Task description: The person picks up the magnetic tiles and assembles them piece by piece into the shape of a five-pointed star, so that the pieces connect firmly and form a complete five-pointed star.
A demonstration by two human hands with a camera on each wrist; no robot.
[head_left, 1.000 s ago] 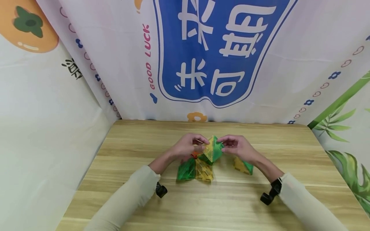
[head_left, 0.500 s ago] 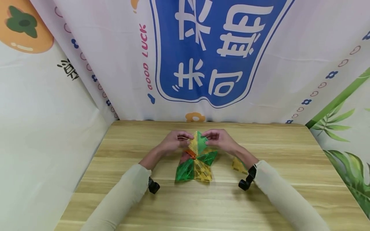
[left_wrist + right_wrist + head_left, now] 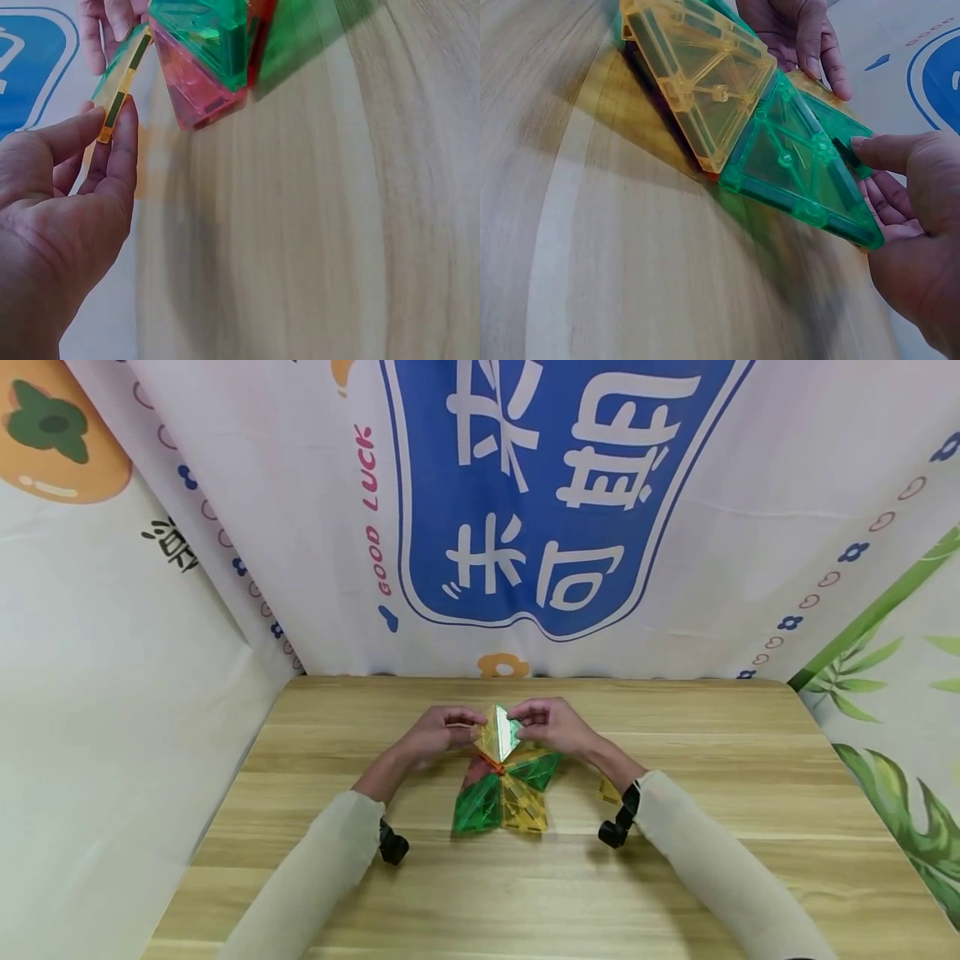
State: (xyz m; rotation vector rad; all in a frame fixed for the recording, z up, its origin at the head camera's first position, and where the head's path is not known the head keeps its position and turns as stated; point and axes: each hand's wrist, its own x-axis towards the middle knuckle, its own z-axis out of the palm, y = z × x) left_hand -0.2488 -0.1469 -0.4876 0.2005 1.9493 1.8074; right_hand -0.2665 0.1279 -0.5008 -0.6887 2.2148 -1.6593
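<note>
In the head view, my left hand (image 3: 442,728) pinches a yellow triangular magnetic tile (image 3: 487,737). Opposite it, my right hand (image 3: 553,727) pinches a green triangular tile (image 3: 510,732), white with glare. The two tiles meet along an edge, forming a tilted pair. They stand at the back of a star-like cluster of magnetic tiles: green (image 3: 477,804) and yellow (image 3: 525,806) in front, green (image 3: 536,772) on the right, red (image 3: 477,770) on the left. The left wrist view shows the thumb and fingers on the yellow tile's magnet-lined edge (image 3: 118,107). Whether the pair is attached there is unclear.
Another yellow tile (image 3: 609,790) lies on the wooden table (image 3: 480,893) to the right, partly hidden by the right forearm. A printed cloth (image 3: 337,610) hangs behind the table's back edge. Each wrist wears a black camera.
Both hands have carried the yellow-and-green tile pair leftward, from the cluster's right side to its back. The right forearm now covers more of the loose tiles on the right.
</note>
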